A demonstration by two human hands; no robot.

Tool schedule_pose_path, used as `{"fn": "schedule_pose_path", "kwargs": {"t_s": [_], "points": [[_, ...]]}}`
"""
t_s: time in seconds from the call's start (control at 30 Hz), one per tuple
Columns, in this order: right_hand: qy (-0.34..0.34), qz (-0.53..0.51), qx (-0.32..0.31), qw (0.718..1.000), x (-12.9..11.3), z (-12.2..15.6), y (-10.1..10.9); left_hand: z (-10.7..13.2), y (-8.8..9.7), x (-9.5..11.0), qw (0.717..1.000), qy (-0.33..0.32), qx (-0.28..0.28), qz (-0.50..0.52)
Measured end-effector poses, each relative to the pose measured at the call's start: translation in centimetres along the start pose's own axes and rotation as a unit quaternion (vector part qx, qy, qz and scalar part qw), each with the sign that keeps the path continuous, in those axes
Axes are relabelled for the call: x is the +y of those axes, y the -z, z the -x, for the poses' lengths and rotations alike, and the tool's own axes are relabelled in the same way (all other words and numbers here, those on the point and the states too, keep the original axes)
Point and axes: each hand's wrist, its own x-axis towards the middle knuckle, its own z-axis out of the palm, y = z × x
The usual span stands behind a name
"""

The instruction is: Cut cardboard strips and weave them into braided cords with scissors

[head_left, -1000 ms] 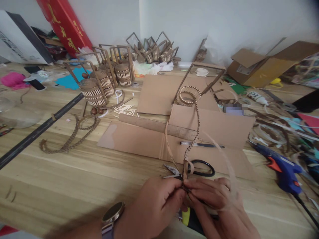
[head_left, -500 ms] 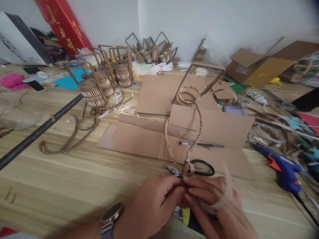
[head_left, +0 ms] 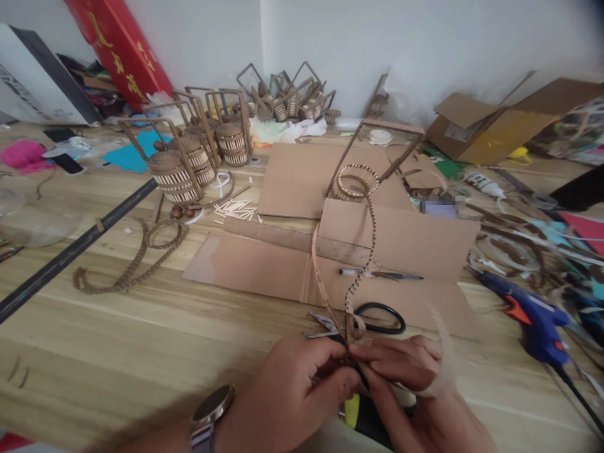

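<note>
My left hand (head_left: 292, 393) and my right hand (head_left: 415, 396) meet at the near edge of the wooden table (head_left: 141, 340), fingertips pinched together on the end of a long corrugated cardboard strip (head_left: 372, 233). The strip rises from my fingers and curls into a coil by a cardboard frame (head_left: 377, 148). A plain thin cardboard strip (head_left: 319, 277) runs up beside it, and a pale blurred strip (head_left: 441, 352) arcs over my right hand. Black-handled scissors (head_left: 377, 318) lie just beyond my fingers. A watch sits on my left wrist.
Flat cardboard sheets (head_left: 264, 264) with a pen (head_left: 382, 275) lie ahead. A blue glue gun (head_left: 533, 321) rests at the right. Small cardboard lanterns (head_left: 179, 167) stand at back left, more against the wall. A braided strip (head_left: 136, 258) and a black bar (head_left: 70, 251) lie left. A box (head_left: 500, 126) stands back right.
My hands stay pinched on the strip end and have worked it slightly; the corrugated strip has swayed a little and the pale strip over my right hand has shifted.
</note>
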Motion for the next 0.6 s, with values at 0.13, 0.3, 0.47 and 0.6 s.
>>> {"fn": "schedule_pose_path", "kwargs": {"t_s": [0.13, 0.3, 0.47, 0.6], "points": [[0.006, 0.025, -0.008, 1.000, -0.11, -0.25, -0.16, -0.21, 0.11, -0.14, 1.000, 0.014, 0.017, -0.008], [0.040, 0.078, -0.005, 0.996, -0.20, -0.65, -0.09, -0.41, -0.07, -0.23, 0.999, 0.020, 0.035, 0.005], [0.076, 0.092, -0.018, 0.993, -0.16, -0.70, 0.15, -0.29, -0.44, -0.45, 0.998, 0.031, 0.044, 0.038], [0.041, 0.074, -0.025, 0.996, -0.24, -0.40, 0.11, -0.18, -0.38, -0.59, 0.998, 0.022, 0.037, 0.035]]}}
